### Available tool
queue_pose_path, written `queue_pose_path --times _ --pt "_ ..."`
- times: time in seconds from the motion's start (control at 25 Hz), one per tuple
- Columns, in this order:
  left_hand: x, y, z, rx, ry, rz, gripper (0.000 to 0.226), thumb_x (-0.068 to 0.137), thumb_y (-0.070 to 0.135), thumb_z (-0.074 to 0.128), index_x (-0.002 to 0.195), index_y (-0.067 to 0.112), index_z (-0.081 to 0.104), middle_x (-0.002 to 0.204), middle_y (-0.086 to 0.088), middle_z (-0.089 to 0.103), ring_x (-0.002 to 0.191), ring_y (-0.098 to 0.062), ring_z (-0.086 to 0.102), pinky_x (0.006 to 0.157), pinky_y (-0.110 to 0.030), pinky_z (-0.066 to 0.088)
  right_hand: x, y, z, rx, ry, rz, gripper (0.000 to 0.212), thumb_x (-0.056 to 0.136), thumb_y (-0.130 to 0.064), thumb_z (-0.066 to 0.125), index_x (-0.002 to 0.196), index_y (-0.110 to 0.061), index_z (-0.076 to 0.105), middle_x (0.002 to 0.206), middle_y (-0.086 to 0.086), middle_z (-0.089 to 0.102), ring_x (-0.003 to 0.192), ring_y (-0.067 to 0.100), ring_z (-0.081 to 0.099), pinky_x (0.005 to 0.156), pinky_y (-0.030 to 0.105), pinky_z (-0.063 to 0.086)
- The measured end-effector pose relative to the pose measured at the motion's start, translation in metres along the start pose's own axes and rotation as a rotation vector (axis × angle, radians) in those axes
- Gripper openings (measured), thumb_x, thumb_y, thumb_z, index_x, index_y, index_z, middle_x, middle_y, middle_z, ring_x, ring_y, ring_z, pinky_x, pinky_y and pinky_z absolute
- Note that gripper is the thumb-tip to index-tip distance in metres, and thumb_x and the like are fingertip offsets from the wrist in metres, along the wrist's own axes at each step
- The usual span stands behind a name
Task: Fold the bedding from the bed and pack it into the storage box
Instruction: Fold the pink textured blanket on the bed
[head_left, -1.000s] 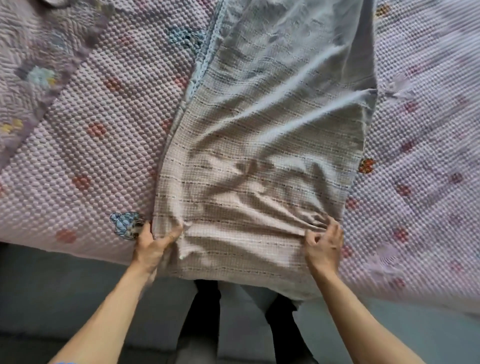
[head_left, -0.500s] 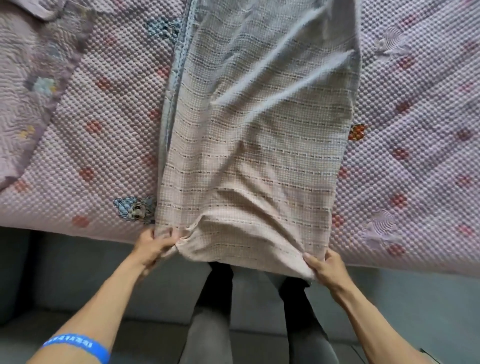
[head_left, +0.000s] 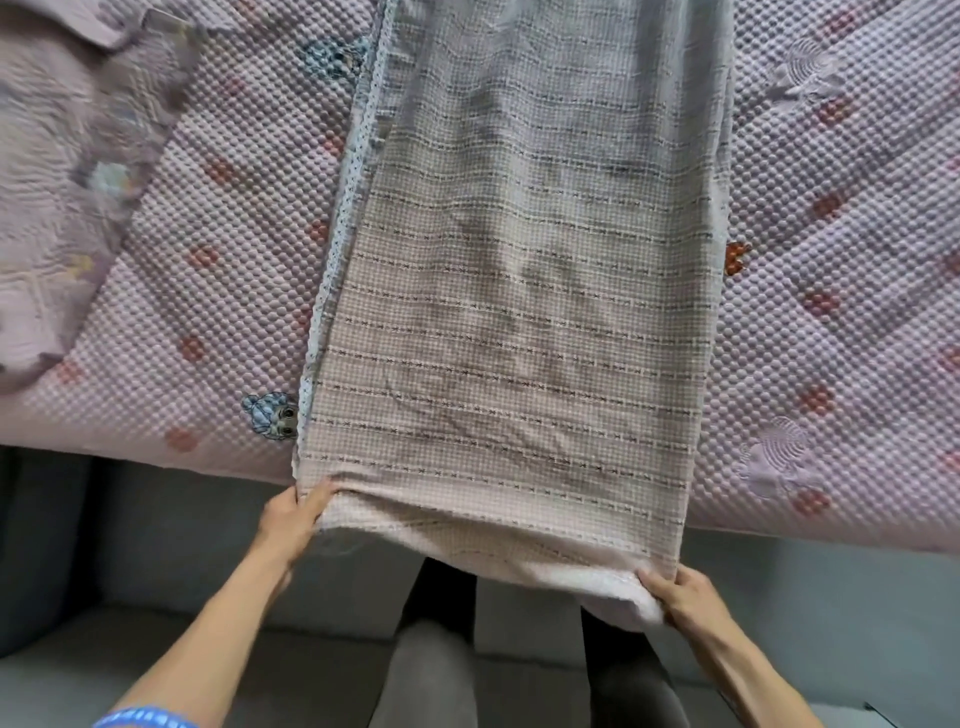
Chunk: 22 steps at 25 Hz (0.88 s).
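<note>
Long checked blanket (head_left: 519, 291), seemingly folded lengthwise, near corners pinched by left hand (head_left: 291, 519) and right hand (head_left: 685, 597).

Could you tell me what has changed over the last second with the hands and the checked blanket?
Both hands, left hand and right hand, drew the long folded beige checked blanket toward the person, off the bed edge, smoothing its bunched wrinkles. Each now pinches a near corner. The pink quilted bedspread stayed put.
</note>
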<state>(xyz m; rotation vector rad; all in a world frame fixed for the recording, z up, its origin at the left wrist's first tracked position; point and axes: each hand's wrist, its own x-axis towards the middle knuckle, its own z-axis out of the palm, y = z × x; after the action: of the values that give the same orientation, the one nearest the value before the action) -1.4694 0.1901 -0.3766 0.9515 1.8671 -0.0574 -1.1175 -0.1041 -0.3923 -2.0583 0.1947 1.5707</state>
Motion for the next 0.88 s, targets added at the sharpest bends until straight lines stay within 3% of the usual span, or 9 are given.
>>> queue_pose_path --times 0.16,0.28,0.36,0.44,0.52,0.6,0.68,0.8,0.88 --pt "-0.017 0.005 -0.01 0.02 -0.073 -0.056 0.025 0.093 0.024 0.065 0.113 0.01 0.066 0.11 -0.007 0.069 0.093 -0.021 0.064 0.08 -0.031 0.046 -0.023 -0.028 -0.01 0.061 -0.184 0.093 0.037 0.092 -0.032 0.059 0.106 0.0 0.072 0.107 0.015 0.073 0.111 0.034 0.065 0.101 0.049 0.047" --pt "-0.01 0.058 -0.033 -0.091 -0.097 -0.091 0.045 0.088 0.005 0.067 0.13 0.013 0.055 0.125 -0.013 0.062 0.096 -0.026 0.062 0.078 -0.035 0.049 -0.031 -0.101 -0.029 0.206 -0.267 0.09 0.033 0.099 -0.025 0.051 0.118 -0.001 0.066 0.114 0.015 0.071 0.107 0.029 0.067 0.092 0.046 0.052" --pt "0.003 0.12 -0.043 -0.276 -0.211 -0.113 0.061 0.091 0.003 0.061 0.144 0.025 0.04 0.125 -0.009 0.057 0.108 -0.03 0.059 0.087 -0.041 0.051 -0.013 -0.166 -0.037 0.331 -0.216 0.028 0.041 0.087 -0.03 0.067 0.119 -0.004 0.063 0.098 0.009 0.075 0.088 0.023 0.072 0.071 0.04 0.06" --pt "0.021 0.173 -0.038 -0.602 -0.291 -0.075 0.035 0.099 0.013 0.05 0.131 0.029 0.051 0.107 -0.003 0.062 0.103 -0.026 0.059 0.085 -0.043 0.054 0.017 -0.223 -0.039 0.588 -0.151 -0.017 0.054 0.081 -0.034 0.074 0.123 -0.004 0.059 0.097 0.008 0.075 0.084 0.022 0.073 0.065 0.036 0.06" --pt "0.04 0.197 -0.023 -0.639 -0.163 0.025 0.018 0.103 0.022 0.04 0.107 0.025 0.058 0.084 0.001 0.063 0.078 -0.017 0.055 0.063 -0.029 0.049 0.047 -0.261 -0.031 0.827 -0.104 -0.071 0.034 0.101 -0.029 0.044 0.121 -0.005 0.057 0.105 0.01 0.071 0.092 0.028 0.07 0.073 0.04 0.058" --pt "0.053 0.195 -0.008 -0.249 -0.008 0.116 0.031 0.098 0.011 0.048 0.127 0.018 0.053 0.099 -0.004 0.064 0.07 -0.012 0.052 0.055 -0.024 0.04 0.063 -0.276 -0.016 0.669 0.035 -0.175 0.025 0.103 -0.021 0.038 0.118 -0.009 0.054 0.102 0.009 0.066 0.088 0.028 0.064 0.074 0.04 0.052" --pt "0.059 0.178 0.01 0.125 0.068 0.16 0.055 0.084 0.009 0.066 0.134 0.019 0.048 0.117 -0.006 0.057 0.08 -0.015 0.053 0.065 -0.025 0.045 0.075 -0.257 -0.005 0.266 0.241 -0.296 0.032 0.09 -0.021 0.058 0.12 -0.01 0.057 0.092 0.007 0.063 0.077 0.022 0.058 0.067 0.034 0.046" --pt "0.062 0.149 0.022 0.062 0.17 0.092 0.083 0.07 0.026 0.082 0.14 0.02 0.039 0.132 -0.008 0.051 0.11 -0.029 0.054 0.091 -0.036 0.047 0.083 -0.211 0.005 -0.313 0.487 -0.345 0.049 0.081 -0.028 0.07 0.125 -0.01 0.056 0.113 0.01 0.061 0.099 0.028 0.06 0.087 0.04 0.047" --pt "0.063 0.142 0.026 -0.107 0.227 0.086 0.071 0.073 0.023 0.084 0.132 0.017 0.044 0.123 -0.005 0.054 0.104 -0.025 0.055 0.085 -0.034 0.046 0.086 -0.207 0.011 -0.391 0.577 -0.381 0.056 0.08 -0.031 0.073 0.127 -0.01 0.052 0.121 0.012 0.056 0.11 0.031 0.055 0.095 0.041 0.043"
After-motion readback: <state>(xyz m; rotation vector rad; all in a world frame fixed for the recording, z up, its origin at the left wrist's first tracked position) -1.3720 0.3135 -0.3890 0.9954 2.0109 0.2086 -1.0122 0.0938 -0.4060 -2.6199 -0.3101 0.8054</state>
